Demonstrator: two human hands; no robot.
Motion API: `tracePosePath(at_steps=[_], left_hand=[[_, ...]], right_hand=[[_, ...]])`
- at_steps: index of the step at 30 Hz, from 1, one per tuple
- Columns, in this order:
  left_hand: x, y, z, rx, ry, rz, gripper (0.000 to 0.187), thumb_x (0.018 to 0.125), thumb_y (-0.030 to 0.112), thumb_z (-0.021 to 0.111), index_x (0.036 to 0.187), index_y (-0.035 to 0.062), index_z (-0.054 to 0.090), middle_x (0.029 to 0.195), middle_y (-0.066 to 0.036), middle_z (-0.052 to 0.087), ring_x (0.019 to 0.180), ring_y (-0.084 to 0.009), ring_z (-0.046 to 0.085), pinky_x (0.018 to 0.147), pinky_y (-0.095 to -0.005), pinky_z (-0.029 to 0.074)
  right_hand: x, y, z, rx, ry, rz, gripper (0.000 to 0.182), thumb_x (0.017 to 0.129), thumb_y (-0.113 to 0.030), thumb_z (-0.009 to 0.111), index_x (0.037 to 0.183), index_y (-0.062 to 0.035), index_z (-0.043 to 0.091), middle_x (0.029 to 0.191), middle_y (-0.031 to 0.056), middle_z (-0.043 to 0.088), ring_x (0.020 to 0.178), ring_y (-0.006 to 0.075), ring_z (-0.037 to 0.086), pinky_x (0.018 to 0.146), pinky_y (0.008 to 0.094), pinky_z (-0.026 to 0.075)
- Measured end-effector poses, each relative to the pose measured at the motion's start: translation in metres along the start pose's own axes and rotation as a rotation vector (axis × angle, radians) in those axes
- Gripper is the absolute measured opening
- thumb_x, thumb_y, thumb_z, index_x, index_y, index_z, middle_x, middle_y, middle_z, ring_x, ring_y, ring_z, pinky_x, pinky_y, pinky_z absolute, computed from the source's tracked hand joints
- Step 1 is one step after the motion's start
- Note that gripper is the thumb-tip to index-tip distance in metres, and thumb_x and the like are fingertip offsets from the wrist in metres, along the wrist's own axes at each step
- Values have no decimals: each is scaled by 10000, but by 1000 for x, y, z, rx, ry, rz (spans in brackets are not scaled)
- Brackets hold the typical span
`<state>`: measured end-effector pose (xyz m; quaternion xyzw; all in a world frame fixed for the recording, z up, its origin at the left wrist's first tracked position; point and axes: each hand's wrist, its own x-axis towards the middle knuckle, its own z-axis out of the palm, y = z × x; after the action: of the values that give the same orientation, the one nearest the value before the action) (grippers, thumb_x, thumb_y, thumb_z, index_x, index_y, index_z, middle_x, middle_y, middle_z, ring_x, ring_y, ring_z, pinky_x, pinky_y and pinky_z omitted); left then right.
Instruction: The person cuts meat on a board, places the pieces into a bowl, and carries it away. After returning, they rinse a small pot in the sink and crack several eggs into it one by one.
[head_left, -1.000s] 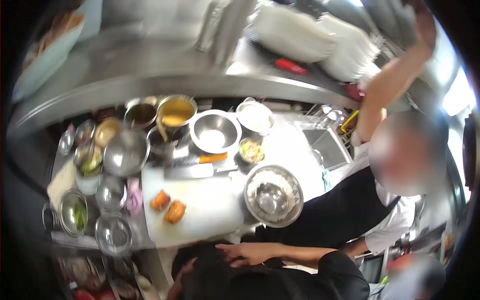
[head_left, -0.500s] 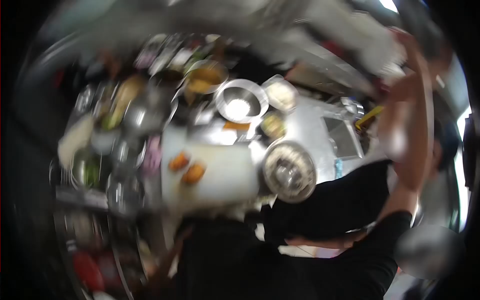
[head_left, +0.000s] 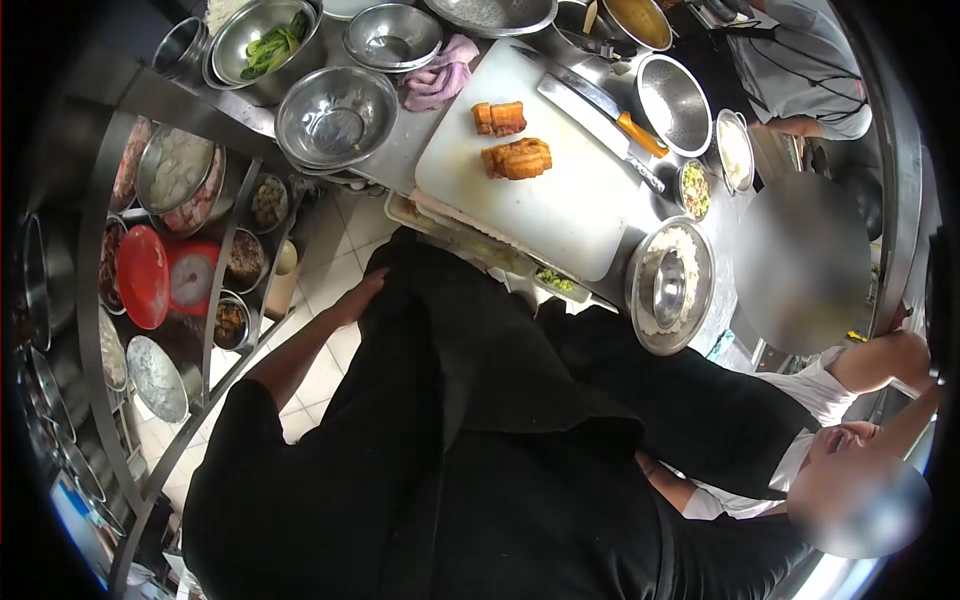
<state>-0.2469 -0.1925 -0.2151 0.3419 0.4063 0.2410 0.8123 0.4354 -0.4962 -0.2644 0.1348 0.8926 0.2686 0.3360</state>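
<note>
Your left hand point(head_left: 357, 297) rests flat and empty against your black apron point(head_left: 450, 400), your right hand out of view, while 2 pork pieces point(head_left: 512, 140) sit on the white cutting board point(head_left: 560, 200) ahead.

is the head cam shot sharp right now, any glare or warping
Head view: mostly sharp at the centre, the white cutting board and browned meat pieces crisp; strong fisheye warping bends the steel counter edge and darkens the corners; mild glare on the empty steel bowl; bright blown-out light at the lower right edge. The person's left hand rests against dark clothing, clearly in focus.
</note>
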Motion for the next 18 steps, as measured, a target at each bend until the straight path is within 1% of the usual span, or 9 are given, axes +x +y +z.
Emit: tracePosePath(at_steps=[3,4,5,7,11,15,16,17,18], left_hand=[[-6,1,9,-174,34,-176,597,968,419,342,1416,39,235,1440,-130,293,1335,-213,262,1102,-323,201],[-2,1,4,-110,-40,-192,580,973,394,338,1423,49,214,1447,-144,276,1350,-243,234,1113,-342,183],[-13,13,2,551,-83,-36,546,977,364,330,1416,52,238,1464,-155,244,1364,-271,206,1123,-361,159],[-20,78,36,278,23,-244,578,966,404,327,1416,49,254,1491,-185,164,1383,-287,154,1129,-372,131],[-20,153,55,561,-82,-413,661,938,475,361,1419,38,239,1492,-187,160,1386,-285,148,1127,-349,138],[-13,209,61,900,-229,-248,577,891,402,520,1280,-18,447,1300,-178,475,1211,-266,441,1009,-335,340],[-6,226,68,910,-291,-198,504,884,343,561,1205,-44,522,1224,-156,550,1138,-241,507,965,-335,381],[3,225,70,750,-258,-132,430,875,306,575,1122,-47,564,1134,-130,591,1060,-214,545,922,-313,408],[12,222,71,589,-222,-73,363,866,268,590,1040,-50,606,1044,-104,631,982,-187,582,878,-290,436]], right_hand=[[-1,33,-31,102,65,38,185,931,-125,460,1067,-13,514,1066,77,505,1055,177,466,979,291,371],[-9,49,-50,176,45,86,173,919,-127,473,1040,-14,523,1035,77,513,1030,180,476,967,294,380],[-2,57,-58,204,49,72,161,908,-128,487,1013,-15,533,1004,77,521,1004,182,485,955,297,388],[10,68,-64,211,68,-15,140,885,-131,515,960,-18,551,942,78,538,952,187,505,930,302,405],[3,96,-99,322,-30,29,115,840,-136,570,852,-23,587,818,78,570,849,196,543,880,314,440],[24,105,-103,291,11,63,120,840,-121,503,815,-41,588,798,70,572,840,193,548,903,365,431],[12,84,-71,182,216,-28,98,852,-128,545,807,-46,574,775,69,566,788,175,540,836,328,450],[20,77,-79,-435,0,-150,118,852,-151,611,814,-47,571,726,65,555,724,150,530,757,280,465],[21,86,-87,-518,-36,-344,149,829,-148,667,831,-36,568,702,48,560,693,131,527,700,250,468]])
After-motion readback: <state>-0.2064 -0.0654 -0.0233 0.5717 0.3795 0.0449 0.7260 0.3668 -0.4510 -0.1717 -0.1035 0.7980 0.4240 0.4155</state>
